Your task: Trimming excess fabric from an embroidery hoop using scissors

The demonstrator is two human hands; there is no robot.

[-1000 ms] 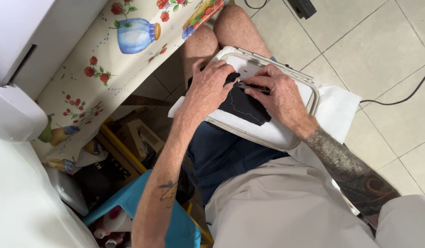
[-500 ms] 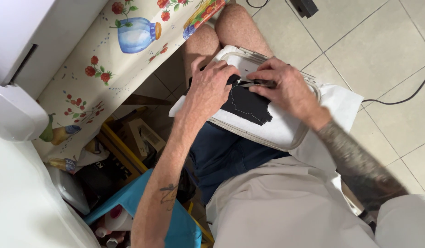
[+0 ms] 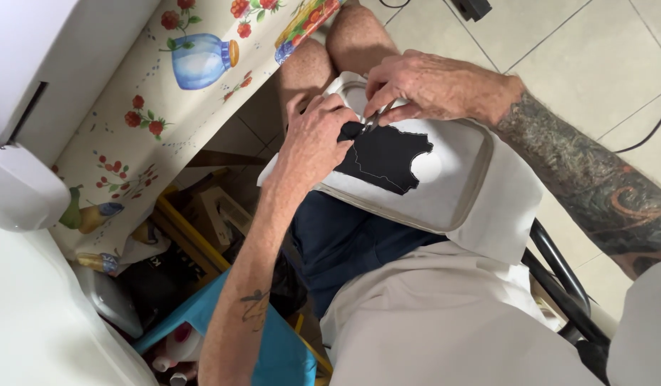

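Note:
A white embroidery hoop (image 3: 468,207) with white cloth stretched in it rests on my lap. A black fabric patch (image 3: 388,157) lies stitched on the cloth. My left hand (image 3: 312,143) presses down on the left edge of the black patch and pinches a bit of it. My right hand (image 3: 430,86) holds small metal scissors (image 3: 373,118), their tips at the patch's upper left corner, close to my left fingers. White backing cloth (image 3: 513,207) hangs out past the hoop on the right.
A table with a flowered oilcloth (image 3: 159,100) stands at my left, a white machine (image 3: 30,86) on it. Under it are a yellow frame, boxes and a blue bin (image 3: 202,307). A black chair frame (image 3: 559,279) is at my right. Tiled floor lies beyond my knees.
My right hand has lifted off the patch's right side and moved up to its top left corner with the scissors. More of the black patch now shows. The view has closed in.

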